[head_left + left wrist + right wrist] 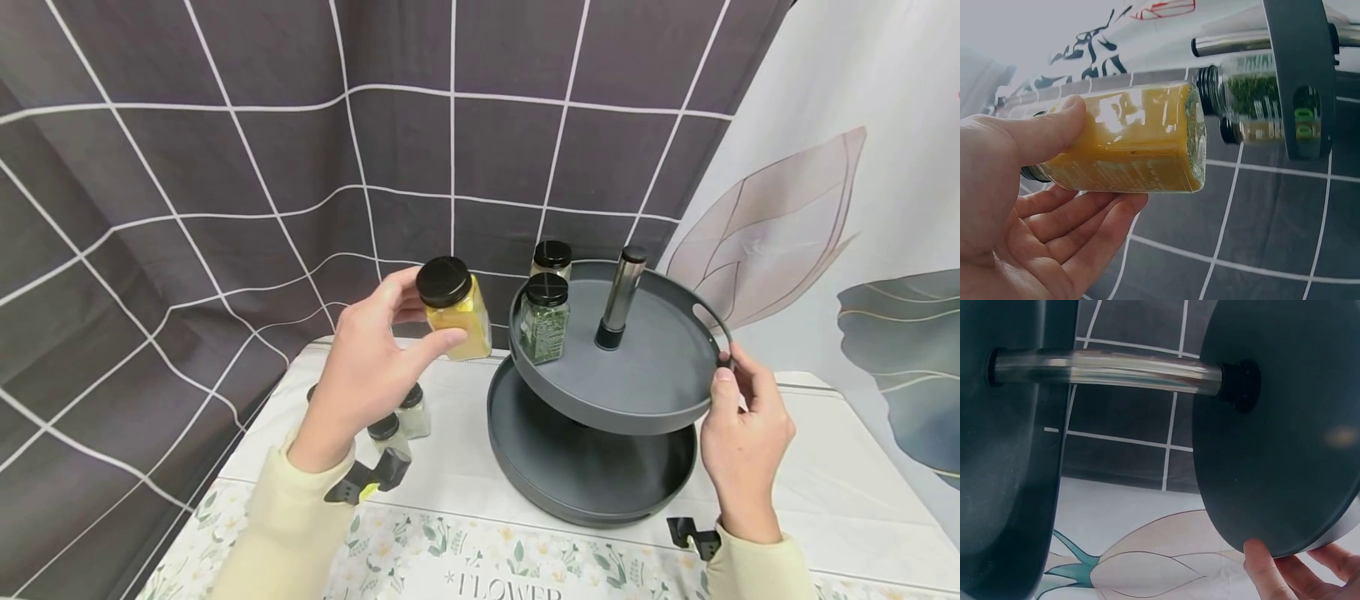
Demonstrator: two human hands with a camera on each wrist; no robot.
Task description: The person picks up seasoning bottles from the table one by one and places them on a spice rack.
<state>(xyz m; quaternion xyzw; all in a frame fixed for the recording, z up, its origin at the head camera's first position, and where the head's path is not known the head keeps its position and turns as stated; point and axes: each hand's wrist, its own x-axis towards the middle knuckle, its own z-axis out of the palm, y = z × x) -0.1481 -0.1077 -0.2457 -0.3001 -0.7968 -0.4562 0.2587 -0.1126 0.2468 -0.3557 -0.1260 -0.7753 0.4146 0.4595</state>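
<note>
My left hand (367, 358) grips a square glass spice jar (461, 321) of yellow powder with a black lid, held in the air left of a two-tier grey tray stand. In the left wrist view the yellow jar (1129, 137) lies between thumb and fingers. My right hand (746, 433) pinches the rim of the upper tray (652, 367) at its right handle cutout. On that tray's left side stand a jar of green herbs (545, 321) and another black-lidded jar (552, 254) behind it. A metal post (622, 296) rises from the tray's middle.
The lower tray (592, 475) sits on the white tabletop under the upper one. Several small black-lidded jars (412, 412) stand on the table behind my left wrist. A dark checked curtain (405, 142) hangs at the back, with a floral cloth (480, 542) along the front.
</note>
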